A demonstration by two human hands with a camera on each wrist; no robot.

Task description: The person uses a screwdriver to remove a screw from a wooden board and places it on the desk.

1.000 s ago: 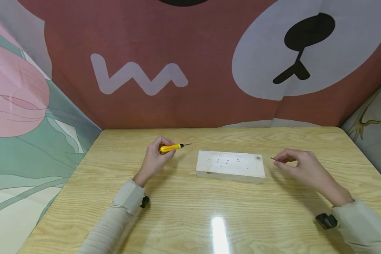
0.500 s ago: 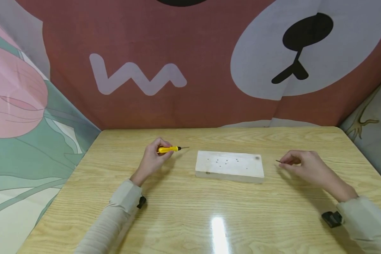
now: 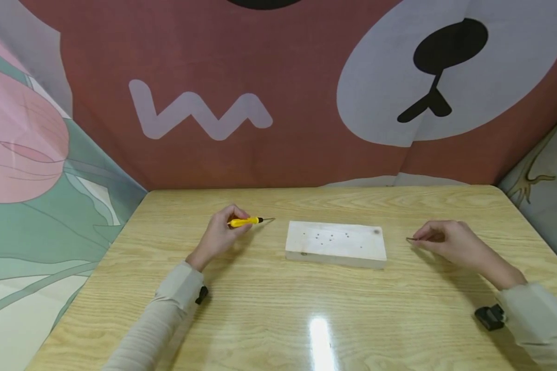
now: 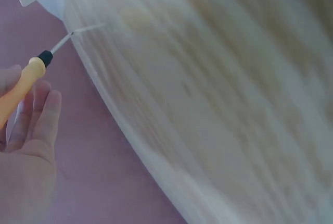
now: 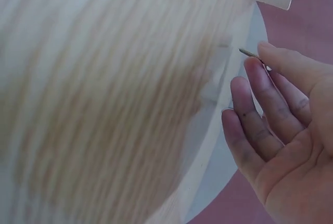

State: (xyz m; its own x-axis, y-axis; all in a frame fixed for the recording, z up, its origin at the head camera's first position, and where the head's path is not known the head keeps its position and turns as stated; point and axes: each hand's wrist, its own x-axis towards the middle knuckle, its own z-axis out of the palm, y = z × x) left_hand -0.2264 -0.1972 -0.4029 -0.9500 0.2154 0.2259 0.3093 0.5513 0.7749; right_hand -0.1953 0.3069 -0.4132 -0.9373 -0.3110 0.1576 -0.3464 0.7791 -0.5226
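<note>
My left hand pinches a yellow-handled screwdriver with a black collar. Its thin metal shaft points right, toward a pale wooden block. In the left wrist view the screwdriver handle lies between thumb and fingers, the other fingers loosely bent. To the right of the block, my right hand pinches a small screw between thumb and index fingertip. Its pointed end sticks out, and most of the rest is hidden by the fingers. The block lies flat between both hands, with several small dark holes in its top.
The wood-grain table carries the block near its middle. Behind its far edge hangs a reddish-brown cloth with a cartoon face. Black wrist cameras sit under the sleeves, and a bright reflection shows at the front.
My left hand with the screwdriver has drawn slightly left and down. The right hand has moved a little right, away from the block, still pinching the screw. The block stays put.
</note>
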